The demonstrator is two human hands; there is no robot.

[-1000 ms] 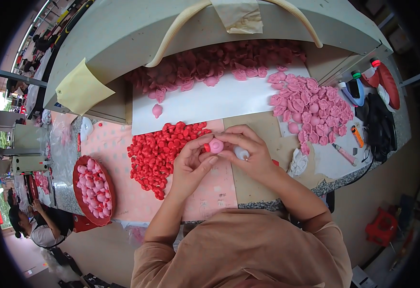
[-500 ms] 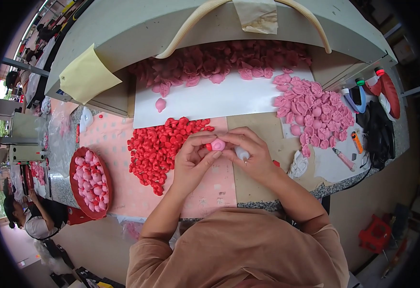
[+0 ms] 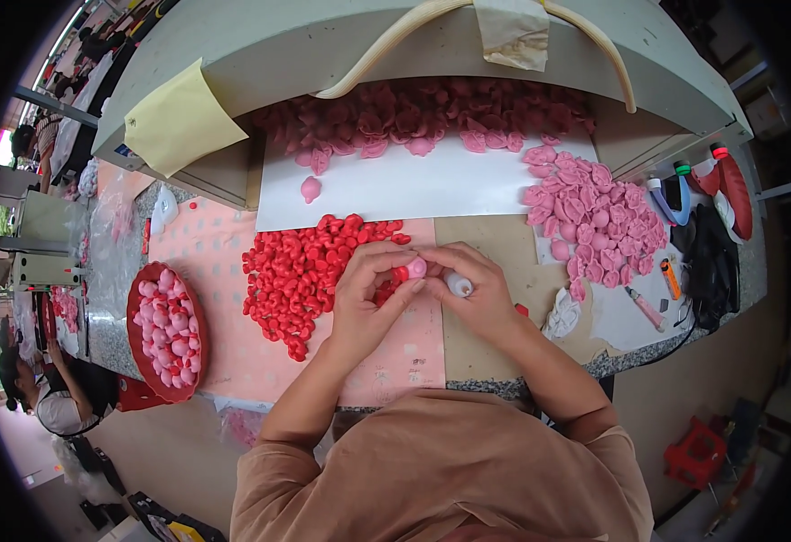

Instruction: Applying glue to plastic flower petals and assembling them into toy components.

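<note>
Above the table's near edge, my left hand [image 3: 366, 291] and my right hand [image 3: 484, 298] meet at the fingertips. Both are closed on a small round pink piece [image 3: 417, 268] with a red part [image 3: 401, 273] on its left side. Tucked in my right palm is a small white bottle [image 3: 458, 285] with a narrow tip. A heap of glossy small red pieces [image 3: 292, 275] spreads beside my left hand. Beyond my right hand lies a pile of pink petal-like cupped pieces [image 3: 599, 221].
A red oval basket [image 3: 199, 312] of pink-and-red pieces stands at the left. More pink pieces [image 3: 414, 117] fill the grey hooded box [image 3: 296, 59]. An orange lighter [image 3: 670, 278], a tube [image 3: 646, 309] and a black bag [image 3: 713, 262] lie right. A co-worker [image 3: 61, 388] sits far left.
The pink piece has turned slightly between my fingertips, and its end now points more upward. My hands stay nearly in place; the whole view has shifted a little.
</note>
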